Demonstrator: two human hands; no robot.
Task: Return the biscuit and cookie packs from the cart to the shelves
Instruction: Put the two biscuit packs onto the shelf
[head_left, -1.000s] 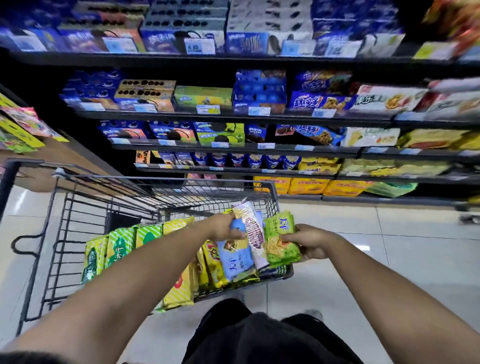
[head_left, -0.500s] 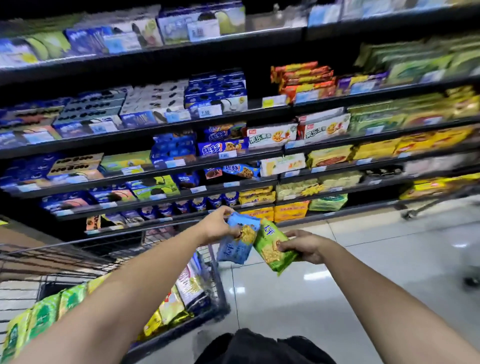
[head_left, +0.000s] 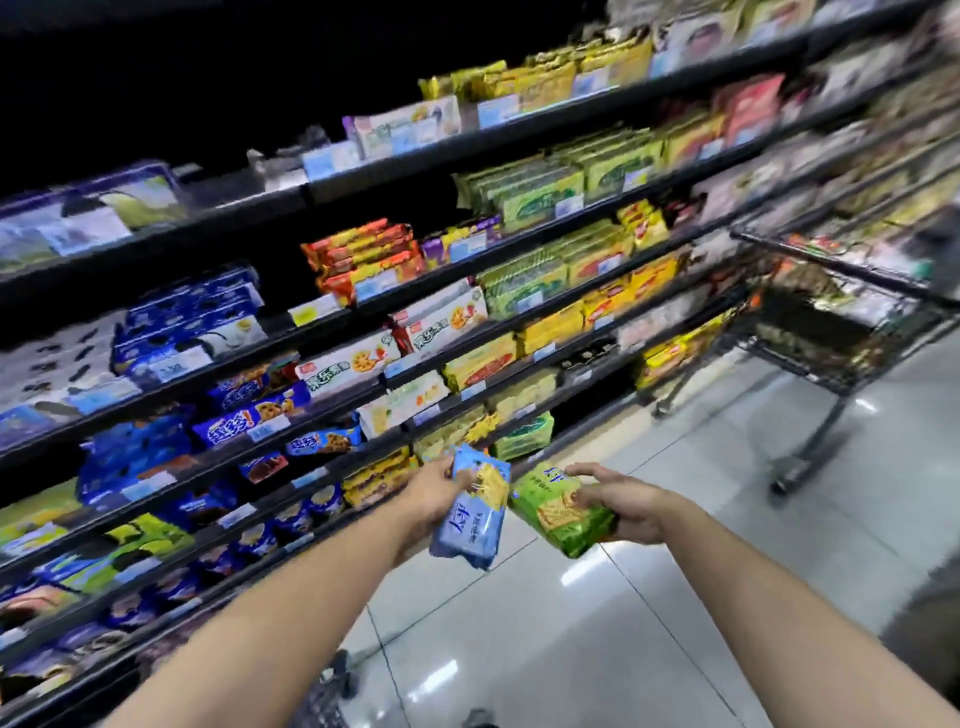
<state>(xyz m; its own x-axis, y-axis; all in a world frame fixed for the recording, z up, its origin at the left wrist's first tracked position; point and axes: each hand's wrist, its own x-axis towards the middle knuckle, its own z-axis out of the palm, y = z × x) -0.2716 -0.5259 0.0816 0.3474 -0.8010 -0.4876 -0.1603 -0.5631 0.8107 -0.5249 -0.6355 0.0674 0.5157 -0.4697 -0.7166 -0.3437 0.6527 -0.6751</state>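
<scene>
A shopper's left forearm (head_left: 291, 613) and right forearm (head_left: 769, 597) are uncovered along all of their visible length, from the bottom of the frame to the wrist, and the left hand (head_left: 431, 499) and right hand (head_left: 628, 506) are bare as well. Motion blur softens the finer detail of fingers and nails. A small dark patch (head_left: 478, 718) at the bottom edge between the arms and a dull grey-brown shape (head_left: 930, 603) at the right edge may be clothing or footwear, but both are too blurred and too closely cropped to tell.
</scene>
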